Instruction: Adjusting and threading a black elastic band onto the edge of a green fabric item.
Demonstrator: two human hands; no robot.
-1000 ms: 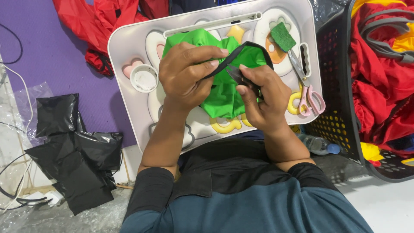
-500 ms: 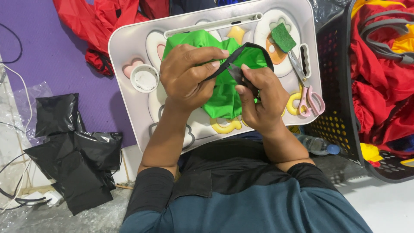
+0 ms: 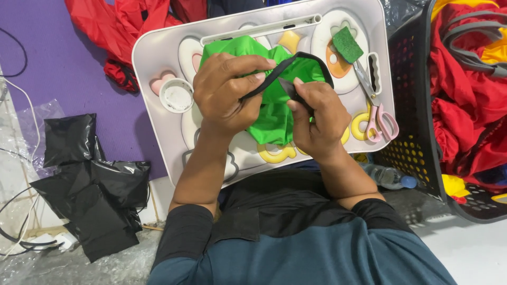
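My hands [image 3: 227,89]: 2
Green cloth [image 3: 274,113]: 1
Scissors [image 3: 376,108]: 1
Green sponge [image 3: 347,44]: 1
Baskets [image 3: 417,142]: 1

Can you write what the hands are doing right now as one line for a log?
left hand: grips black strap | right hand: pinches black strap, green fabric | under: white tray | nearby: scissors

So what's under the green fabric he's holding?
Under the green fabric lies the white lap tray, its yellow printed shapes peeking out below. The left hand and right hand pinch a black strap. Whatever lies beneath the bunched cloth is covered.
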